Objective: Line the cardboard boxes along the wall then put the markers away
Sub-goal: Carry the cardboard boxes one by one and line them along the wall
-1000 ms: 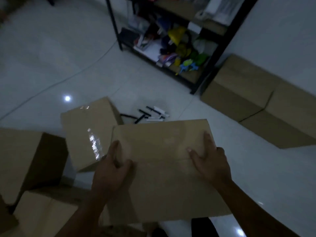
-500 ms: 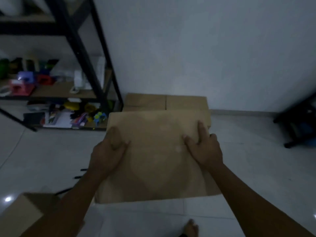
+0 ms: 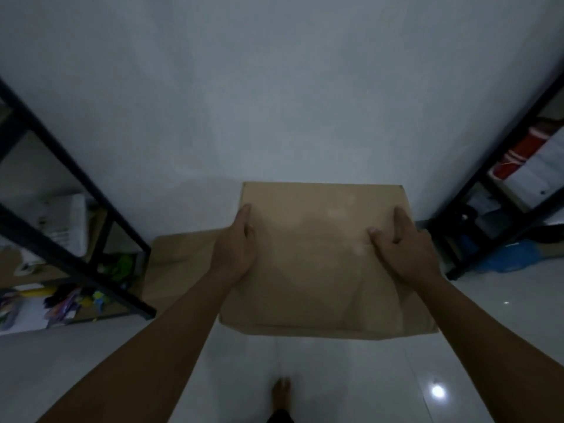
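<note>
I hold a plain brown cardboard box (image 3: pixel 314 264) in front of me, close to the white wall (image 3: pixel 274 102). My left hand (image 3: pixel 235 248) grips its left side and my right hand (image 3: pixel 403 251) grips its right side, fingers over the top. Whether the box is off the floor I cannot tell. Another cardboard box (image 3: pixel 180 257) sits on the floor against the wall, to the left of and behind the one I hold. No markers are in view.
A black metal shelf rack (image 3: pixel 76 190) with papers and colourful items stands at the left. A second black rack (image 3: pixel 500 190) with red and white things stands at the right, blue plastic (image 3: pixel 515 254) at its foot. My bare foot (image 3: pixel 282 392) is on the white tiled floor.
I turned and carried the box from the pile of boxes and the markers toward the wall. The wall is now much nearer, and the box lies right of the box at the wall.
</note>
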